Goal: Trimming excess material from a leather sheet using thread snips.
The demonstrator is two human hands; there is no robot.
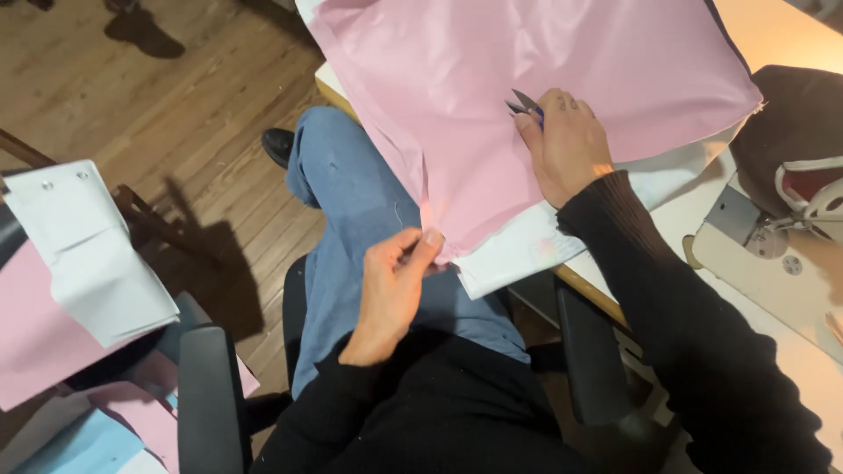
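A large pink fabric sheet (492, 79) lies spread over the sewing table and hangs down over my lap. My left hand (391, 290) pinches the fabric's lower edge near my knee, fingers closed on it. My right hand (566, 145) rests on top of the fabric further up and holds small thread snips (525, 104), whose dark blades point up and to the left. A white fabric layer (518, 250) shows beneath the pink sheet's edge.
A sewing machine (790, 219) stands on the table (773, 35) at the right. To my left, a chair (206, 395) carries pink, white and light blue fabric pieces (79, 263). The floor (158, 96) is wooden; my crossed leg in blue jeans (351, 202) lies under the fabric.
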